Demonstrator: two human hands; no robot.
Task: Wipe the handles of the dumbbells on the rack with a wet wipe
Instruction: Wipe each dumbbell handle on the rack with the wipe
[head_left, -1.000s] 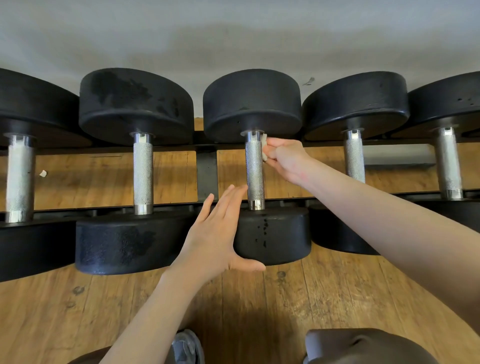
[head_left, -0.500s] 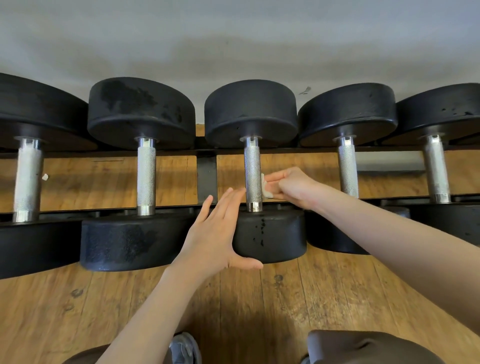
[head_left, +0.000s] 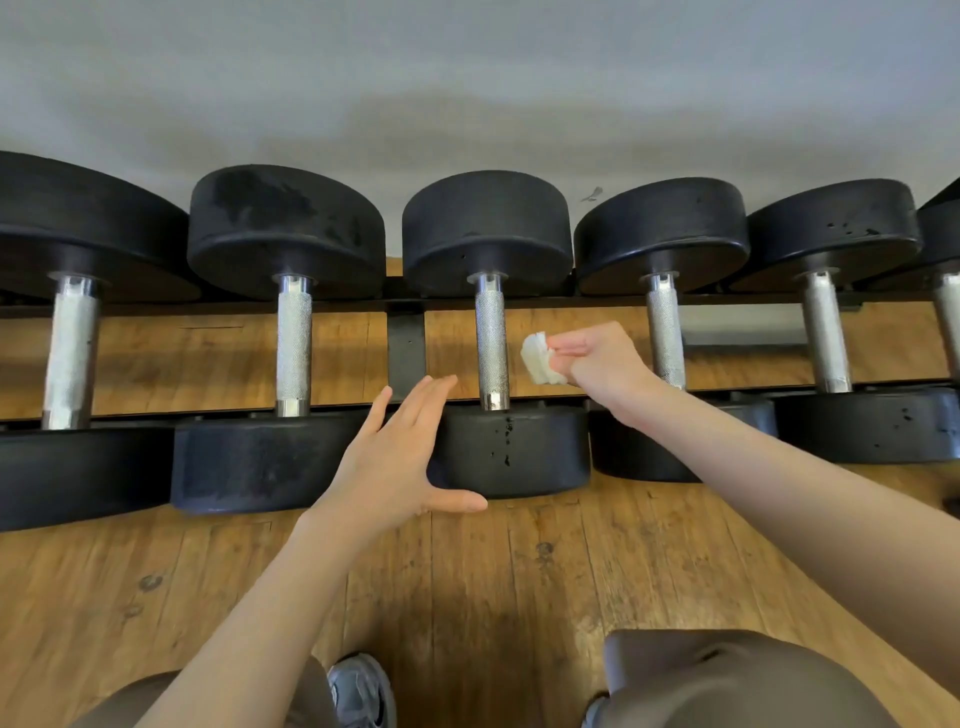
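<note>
Several black dumbbells lie side by side on a low black rack (head_left: 406, 343), each with a knurled steel handle. My left hand (head_left: 395, 457) lies flat, fingers straight, against the near head of the middle dumbbell (head_left: 519, 452). My right hand (head_left: 597, 358) pinches a crumpled white wet wipe (head_left: 537, 358) just right of the middle handle (head_left: 491, 343), a small gap away from it. The neighbouring handle (head_left: 666, 332) stands right behind my right hand.
Wooden floorboards (head_left: 493, 582) run under and in front of the rack. A grey wall (head_left: 467, 78) rises behind the dumbbells. My knees and a grey shoe (head_left: 358, 691) show at the bottom edge.
My right hand slid the wipe down the middle handle from its top end, then came off it to the right. My left hand stayed on the dumbbell head.
</note>
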